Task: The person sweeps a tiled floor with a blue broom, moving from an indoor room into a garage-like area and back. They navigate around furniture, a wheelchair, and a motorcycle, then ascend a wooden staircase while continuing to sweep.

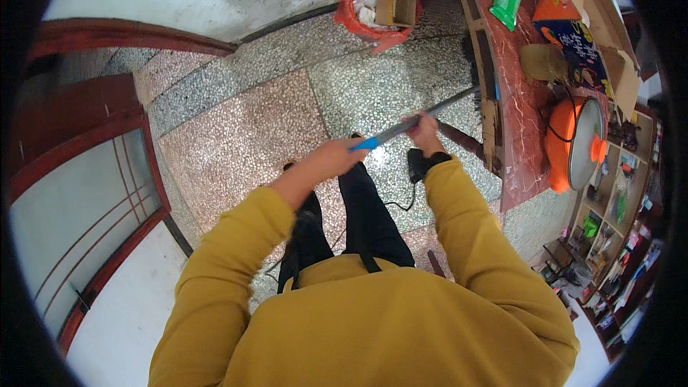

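Grey pole (393, 132) slants over speckled floor (236, 122), near left to far right, working end unclear by red marbled table (519, 93) | left hand (332, 160) closed on blue grip (366, 144), right hand (428, 136) around shaft (451, 102) | swinging wide could knock table; loose black cord (407, 209) could snag legs (373, 215)

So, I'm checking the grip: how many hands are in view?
2. The left hand grips the grey pole beside its blue section; the right hand holds it farther along, toward the red table. No other hands show.
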Demonstrator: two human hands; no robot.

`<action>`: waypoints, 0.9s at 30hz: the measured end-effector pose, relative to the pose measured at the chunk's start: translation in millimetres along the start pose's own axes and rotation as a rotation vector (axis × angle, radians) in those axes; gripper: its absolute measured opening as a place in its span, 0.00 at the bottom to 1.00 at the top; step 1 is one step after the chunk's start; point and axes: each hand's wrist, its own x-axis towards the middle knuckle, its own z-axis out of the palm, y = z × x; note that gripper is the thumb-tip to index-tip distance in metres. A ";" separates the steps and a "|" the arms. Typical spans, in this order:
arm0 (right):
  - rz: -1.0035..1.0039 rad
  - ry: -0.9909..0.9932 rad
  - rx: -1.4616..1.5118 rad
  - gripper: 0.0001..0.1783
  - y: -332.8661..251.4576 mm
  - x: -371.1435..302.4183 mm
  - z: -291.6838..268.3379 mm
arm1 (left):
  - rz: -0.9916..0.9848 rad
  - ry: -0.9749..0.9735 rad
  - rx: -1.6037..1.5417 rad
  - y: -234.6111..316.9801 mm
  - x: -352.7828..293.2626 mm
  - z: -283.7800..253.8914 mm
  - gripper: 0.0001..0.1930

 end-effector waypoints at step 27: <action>0.271 0.087 -0.448 0.23 263.5 -154.4 150.1 | -0.227 0.023 -0.337 -187.4 -317.5 -62.5 0.21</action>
